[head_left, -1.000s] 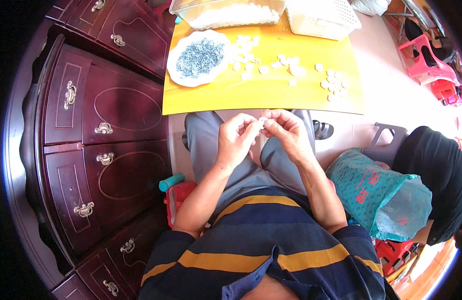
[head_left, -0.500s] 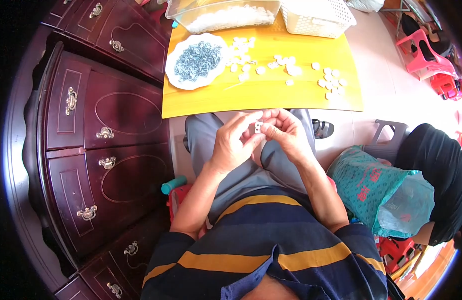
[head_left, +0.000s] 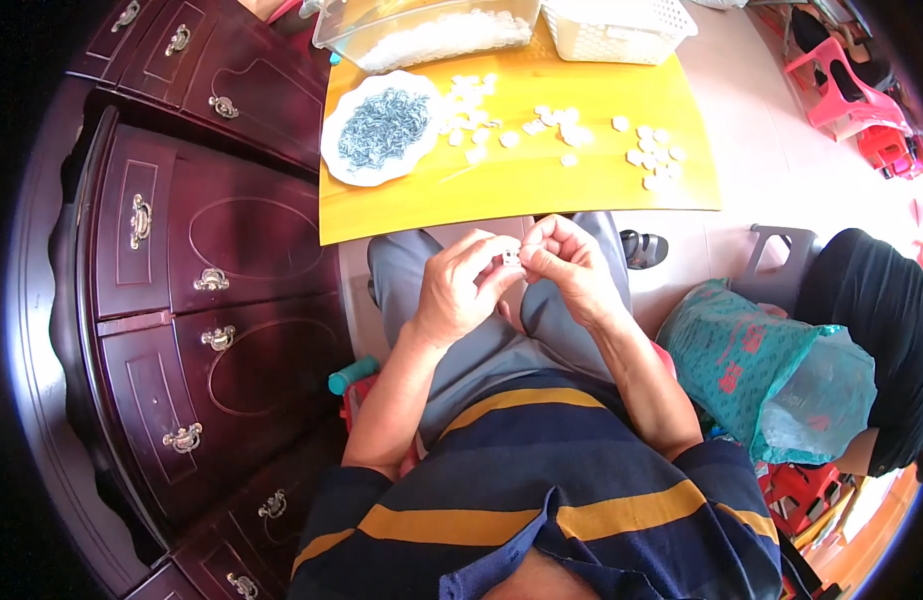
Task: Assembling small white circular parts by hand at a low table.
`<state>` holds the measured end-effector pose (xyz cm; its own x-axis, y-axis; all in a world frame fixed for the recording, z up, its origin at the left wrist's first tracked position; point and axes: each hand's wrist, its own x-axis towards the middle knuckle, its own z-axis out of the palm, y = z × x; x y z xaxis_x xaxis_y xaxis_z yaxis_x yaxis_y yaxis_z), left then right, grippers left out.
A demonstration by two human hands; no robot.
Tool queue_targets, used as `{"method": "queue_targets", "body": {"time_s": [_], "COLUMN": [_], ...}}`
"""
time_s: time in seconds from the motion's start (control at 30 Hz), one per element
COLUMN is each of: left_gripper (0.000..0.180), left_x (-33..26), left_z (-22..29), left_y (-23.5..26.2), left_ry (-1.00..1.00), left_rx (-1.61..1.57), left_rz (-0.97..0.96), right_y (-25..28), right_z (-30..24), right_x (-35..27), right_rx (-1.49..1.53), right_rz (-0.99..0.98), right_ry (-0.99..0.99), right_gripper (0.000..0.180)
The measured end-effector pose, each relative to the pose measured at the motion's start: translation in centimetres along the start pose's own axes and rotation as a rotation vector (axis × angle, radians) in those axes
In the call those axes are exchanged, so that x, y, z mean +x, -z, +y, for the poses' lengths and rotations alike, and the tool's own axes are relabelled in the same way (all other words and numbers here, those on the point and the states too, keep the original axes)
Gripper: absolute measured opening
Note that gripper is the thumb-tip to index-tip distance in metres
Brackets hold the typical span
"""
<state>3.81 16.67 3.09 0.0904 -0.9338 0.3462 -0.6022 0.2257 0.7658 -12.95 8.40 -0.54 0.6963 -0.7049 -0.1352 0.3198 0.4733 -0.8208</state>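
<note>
Above my lap, just off the table's near edge, both hands meet at fingertip height. My left hand [head_left: 460, 290] is closed, pinching a small white plastic piece [head_left: 511, 257] with holes in it between thumb and fingers. Close against that piece, my right hand [head_left: 574, 272] is closed in a pinch; anything in its fingertips is too small to name. On the yellow table [head_left: 582, 195], a white scalloped plate [head_left: 340, 168] carries a heap of small dark metal pins or screws [head_left: 384, 128]. Small white pieces [head_left: 562, 125] lie in loose groups to its right.
A clear plastic bin [head_left: 432, 45] of white pieces and a white perforated basket [head_left: 622, 32] stand at the table's back. Dark wooden cabinets [head_left: 242, 260] line the left. On the right are a teal bag [head_left: 732, 350], a grey stool [head_left: 772, 262] and another person's dark clothing [head_left: 862, 310].
The white piece has tilted and sits deeper in my left fingers. My right fingertips have shifted slightly around its right side. The view has turned a little.
</note>
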Motion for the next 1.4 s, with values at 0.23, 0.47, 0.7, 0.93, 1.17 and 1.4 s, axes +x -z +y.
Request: {"method": "queue_targets", "body": {"time_s": [0.23,0.47,0.7,0.93,1.17,1.4], "left_gripper": [0.024,0.023,0.051,0.049,0.049,0.043], "left_x": [0.2,0.6,1.6,4.9,8.6,9.8], "left_z": [0.0,0.0,-0.8,-4.1,-4.5,-6.3], "left_y": [0.0,-0.9,-2.0,-1.9,-1.8,-2.6], "left_ry": [-0.003,-0.065,0.038,0.097,0.237,0.294], "left_rx": [-0.027,-0.014,-0.096,0.362,0.514,0.612], "left_rz": [-0.024,0.019,-0.047,0.039,-0.112,-0.107], "right_y": [-0.3,-0.1,2.9,8.9,9.0,5.8], "right_z": [-0.4,-0.7,-1.2,-3.6,-6.8,-7.9], "right_x": [-0.6,-1.0,0.1,3.7,3.8,3.0], "right_rx": [0.007,-0.001,-0.285,-1.02,-1.407,-1.151], "right_rz": [0.026,0.055,0.214,0.476,0.62,0.616], "right_ry": [0.014,0.062,0.162,0.401,0.488,0.511], "right_gripper": [0.007,0.008,0.004,0.011,0.01,0.008]}}
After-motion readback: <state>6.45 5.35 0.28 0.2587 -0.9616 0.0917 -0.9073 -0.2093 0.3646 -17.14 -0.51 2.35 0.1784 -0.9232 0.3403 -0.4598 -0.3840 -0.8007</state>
